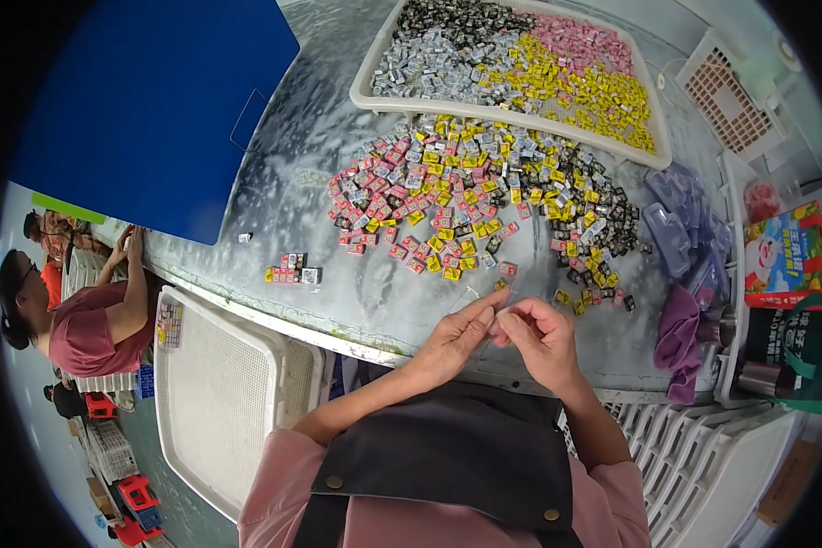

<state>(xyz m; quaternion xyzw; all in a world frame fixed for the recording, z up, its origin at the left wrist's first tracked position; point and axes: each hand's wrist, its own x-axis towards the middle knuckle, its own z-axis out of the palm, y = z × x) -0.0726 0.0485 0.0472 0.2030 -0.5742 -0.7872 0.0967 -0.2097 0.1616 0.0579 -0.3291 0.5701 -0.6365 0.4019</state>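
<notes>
At the table's near edge, my left hand and my right hand meet with thumbs and fingertips pinched together. Between them shows a small piece of clear plastic, partly hidden by the fingers; whether it is a bag or a tray I cannot make out. Just beyond my hands spreads a loose pile of small printed blocks in pink, yellow, white and black. To the left, a small group of blocks sits close together in rows, with one white block apart from it.
A white tray holds blocks sorted by colour at the back. Purple plastic pieces, a purple cloth and a colourful box lie at right. A blue panel stands at left. Another person works beyond stacked white trays.
</notes>
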